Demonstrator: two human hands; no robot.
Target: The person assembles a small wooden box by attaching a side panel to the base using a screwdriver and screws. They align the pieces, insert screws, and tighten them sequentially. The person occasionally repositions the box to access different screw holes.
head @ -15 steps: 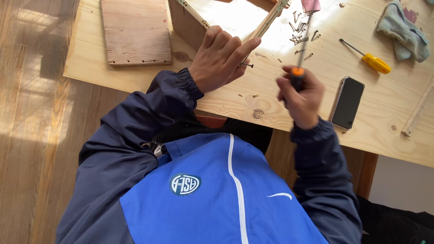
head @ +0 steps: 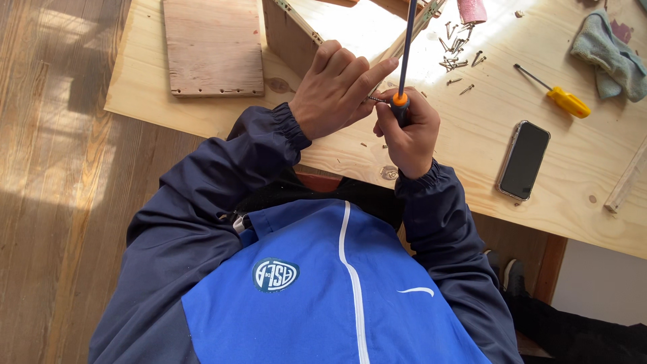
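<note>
My left hand [head: 337, 87] rests on the pale wooden table [head: 485, 145] and pinches a small screw [head: 375, 100] between its fingertips. It lies against a slanted wooden strip [head: 419, 25] and an open wooden box [head: 288, 37]. My right hand [head: 410, 133] is closed around the orange and black handle of a screwdriver [head: 400, 102]. The dark shaft points up toward the camera. The screw's tip sits right at the handle end, and the two hands touch.
A flat wooden board with holes [head: 212, 47] lies at the left. A pile of screws [head: 458, 48], a yellow-handled screwdriver [head: 565, 100], a phone [head: 524, 160], a grey-green cloth [head: 610, 57] and a wood strip [head: 627, 182] lie to the right. The wood floor [head: 60, 168] is at the left.
My right hand has moved left with the screwdriver until it meets my left hand. The left hand has stayed by the wooden strip.
</note>
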